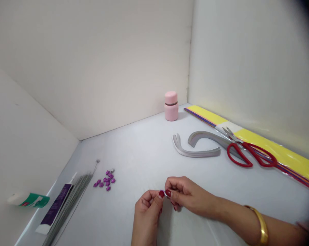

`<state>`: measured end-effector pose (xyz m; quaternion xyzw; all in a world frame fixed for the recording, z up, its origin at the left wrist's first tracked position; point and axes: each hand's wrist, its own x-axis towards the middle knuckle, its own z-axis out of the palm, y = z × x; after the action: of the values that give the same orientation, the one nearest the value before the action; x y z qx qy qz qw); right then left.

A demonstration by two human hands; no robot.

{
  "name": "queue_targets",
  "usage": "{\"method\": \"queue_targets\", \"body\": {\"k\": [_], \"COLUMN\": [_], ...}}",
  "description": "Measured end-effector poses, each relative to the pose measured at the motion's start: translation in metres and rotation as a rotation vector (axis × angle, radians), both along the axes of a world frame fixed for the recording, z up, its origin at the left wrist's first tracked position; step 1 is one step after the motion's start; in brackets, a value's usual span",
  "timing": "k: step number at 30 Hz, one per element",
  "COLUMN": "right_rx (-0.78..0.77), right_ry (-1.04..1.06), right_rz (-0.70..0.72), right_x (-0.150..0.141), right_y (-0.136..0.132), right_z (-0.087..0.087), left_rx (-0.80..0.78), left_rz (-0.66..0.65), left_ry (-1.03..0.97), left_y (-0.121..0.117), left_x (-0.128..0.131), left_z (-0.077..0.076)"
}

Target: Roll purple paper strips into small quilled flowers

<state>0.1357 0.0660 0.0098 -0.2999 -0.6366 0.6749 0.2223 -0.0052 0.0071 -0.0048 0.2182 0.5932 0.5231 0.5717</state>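
Near the front of the table, my left hand (149,208) and my right hand (181,194) meet with thumbs and fingertips pinched. Between them is a small purple-and-white paper piece (164,192), mostly covered by the fingers, so its shape cannot be made out. To the left of my hands lies a loose cluster of small purple folded paper stars (107,181), with a silvery one at its upper edge. Grey paper strips (195,153), bent into a curve, rest beyond my right hand, beside a second curved bundle of strips (208,134).
Red-handled scissors (238,150) lie partly open on a yellow packet of coloured strips (269,140) along the right wall. A pink flask (171,107) stands at the back. On the left are thin grey wires (71,205), a purple tube box (57,206) and a green-and-white glue bottle (32,200).
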Motion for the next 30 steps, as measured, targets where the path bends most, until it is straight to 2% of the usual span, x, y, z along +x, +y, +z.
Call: {"method": "queue_targets", "body": {"k": [8,16,23,30], "right_rx": [-0.09,-0.114,-0.12,-0.24], "right_ry": [0.049,0.065,0.051,0.118], "right_rz": [-0.039,-0.053,-0.039,-0.008], "right_x": [-0.001,-0.002,-0.001,-0.002], "right_y": [0.0,0.001,0.002,0.004], "right_z": [-0.006,-0.006,-0.002,-0.002], "left_rx": [-0.013,-0.044,-0.03,-0.058], "left_rz": [-0.051,-0.11,-0.062,0.002], "left_ry": [-0.003,0.079,0.004,-0.056], "left_y": [-0.001,0.001,0.0,-0.001], "left_x": [0.003,-0.001,0.001,0.002], "left_z": [0.016,0.017,0.018,0.018]}}
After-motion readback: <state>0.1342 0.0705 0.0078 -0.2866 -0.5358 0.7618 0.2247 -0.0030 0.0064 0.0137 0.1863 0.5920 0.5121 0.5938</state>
